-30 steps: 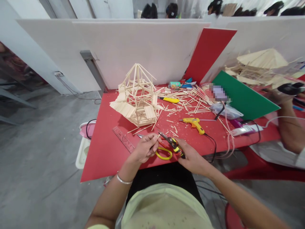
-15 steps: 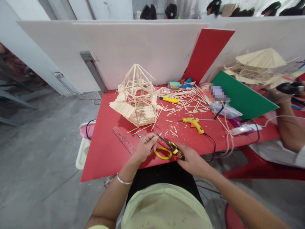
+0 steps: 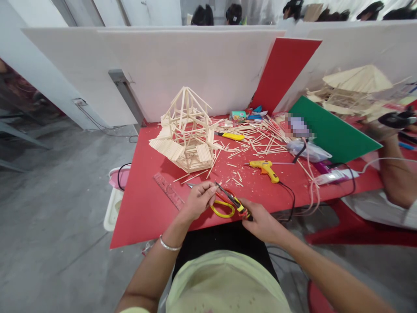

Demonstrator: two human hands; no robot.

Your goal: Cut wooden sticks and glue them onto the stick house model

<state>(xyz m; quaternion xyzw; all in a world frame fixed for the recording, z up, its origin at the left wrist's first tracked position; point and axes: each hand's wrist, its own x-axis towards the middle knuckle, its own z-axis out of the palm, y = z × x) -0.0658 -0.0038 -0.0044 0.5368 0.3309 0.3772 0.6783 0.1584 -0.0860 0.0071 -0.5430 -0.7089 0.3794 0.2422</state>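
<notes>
My left hand [image 3: 200, 200] is closed in a pinch near the table's front edge; whatever lies between thumb and fingertips is too small to make out. My right hand [image 3: 261, 219] is wrapped round the yellow-and-black handles of pliers [image 3: 233, 200]. Their dark, narrow jaws point up and left, the tips close to my left fingertips. Beneath both hands lie scissors with a yellow-and-red handle [image 3: 224, 214], partly covered by the pliers and my left hand. Beyond them stands a pavilion-shaped stick model [image 3: 189, 134], with an open frame on top and slatted panels lower down.
A clear ruler [image 3: 167, 190] lies left of my hands on the red table [image 3: 137, 217]. To the right rests a yellow glue gun [image 3: 263, 168] with its cord. Behind are loose sticks [image 3: 260, 141] and a yellow utility knife [image 3: 233, 136]. A green board [image 3: 335, 130] stands beside another person's arm [image 3: 395, 174].
The pliers have turned slightly in my right hand, and their handles look closer together. My left hand stays almost in place, still pinching.
</notes>
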